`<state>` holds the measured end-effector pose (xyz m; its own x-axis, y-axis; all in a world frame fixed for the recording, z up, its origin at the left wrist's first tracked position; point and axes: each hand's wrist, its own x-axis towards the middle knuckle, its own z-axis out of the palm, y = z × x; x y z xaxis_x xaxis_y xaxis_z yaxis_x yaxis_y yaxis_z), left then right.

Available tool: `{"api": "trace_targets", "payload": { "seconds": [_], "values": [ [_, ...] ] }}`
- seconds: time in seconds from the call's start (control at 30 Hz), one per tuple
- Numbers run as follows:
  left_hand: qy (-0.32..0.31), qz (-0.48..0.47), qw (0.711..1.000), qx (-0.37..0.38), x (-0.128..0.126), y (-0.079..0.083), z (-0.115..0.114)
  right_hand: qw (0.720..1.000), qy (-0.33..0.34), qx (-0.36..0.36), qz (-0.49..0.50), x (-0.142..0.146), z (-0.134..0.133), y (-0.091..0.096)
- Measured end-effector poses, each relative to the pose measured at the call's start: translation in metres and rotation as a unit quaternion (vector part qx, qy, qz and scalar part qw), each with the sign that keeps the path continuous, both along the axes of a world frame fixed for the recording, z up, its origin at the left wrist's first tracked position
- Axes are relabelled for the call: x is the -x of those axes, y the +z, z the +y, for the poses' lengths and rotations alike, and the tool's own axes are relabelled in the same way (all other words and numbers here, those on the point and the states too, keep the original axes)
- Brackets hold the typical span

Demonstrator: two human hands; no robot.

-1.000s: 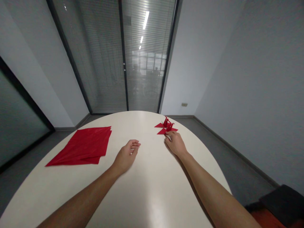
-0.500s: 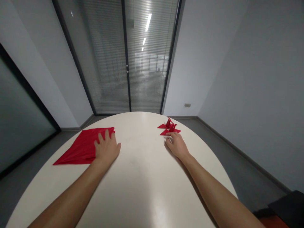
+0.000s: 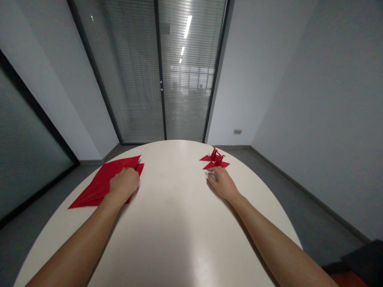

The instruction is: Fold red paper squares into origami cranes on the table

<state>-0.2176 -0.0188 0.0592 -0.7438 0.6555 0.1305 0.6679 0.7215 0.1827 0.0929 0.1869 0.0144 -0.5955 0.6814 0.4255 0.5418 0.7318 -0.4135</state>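
A stack of red paper sheets [image 3: 98,184] lies on the left part of the white round table [image 3: 176,223]. My left hand [image 3: 124,182] rests on the stack's near right corner with its fingers curled, pinching the top sheet, whose corner lifts. Folded red paper cranes [image 3: 216,158] stand at the far right of the table. My right hand [image 3: 220,181] lies on the tabletop just in front of the cranes, fingers loosely stretched, its fingertips almost touching them and holding nothing.
Glass doors with blinds [image 3: 161,75] stand beyond the table's far edge. Grey walls close in on both sides. A dark and red object [image 3: 356,267] sits at the lower right, off the table.
My left hand moved left from the table's middle onto the red sheets, lay flat, then curled its fingers on the top sheet. My right hand has stayed by the cranes.
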Motion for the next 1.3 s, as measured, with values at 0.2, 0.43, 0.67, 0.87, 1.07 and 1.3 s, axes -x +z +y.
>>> {"api": "trace_targets", "payload": {
  "seconds": [0.2, 0.43, 0.67, 0.87, 1.07, 1.3],
  "values": [
    [-0.073, 0.093, 0.99, -0.083, -0.032, 0.032, -0.001, 1.0, 0.009, 0.0, 0.0, 0.002, 0.0, 0.001],
    [-0.303, 0.042, 0.944, -0.122, -0.105, 0.025, 0.008, 1.0, 0.01, 0.006, 0.019, 0.002, 0.0, 0.0],
    [-0.507, -0.146, 0.848, -0.051, -0.156, -0.012, -0.01, 0.996, -0.019, 0.023, 0.081, 0.001, -0.003, 0.009],
    [-0.499, -0.117, 0.858, -0.026, -0.146, 0.011, -0.007, 0.996, 0.028, 0.004, 0.086, 0.007, -0.037, 0.025],
    [-0.135, 0.018, 0.981, 0.137, -0.071, 0.017, 0.005, 0.968, 0.246, 0.026, -0.051, 0.022, -0.085, 0.025],
    [-0.02, -0.045, 0.986, 0.16, -0.001, -0.017, 0.01, 0.94, 0.256, 0.113, -0.195, 0.025, -0.092, 0.019]
  ]
}}
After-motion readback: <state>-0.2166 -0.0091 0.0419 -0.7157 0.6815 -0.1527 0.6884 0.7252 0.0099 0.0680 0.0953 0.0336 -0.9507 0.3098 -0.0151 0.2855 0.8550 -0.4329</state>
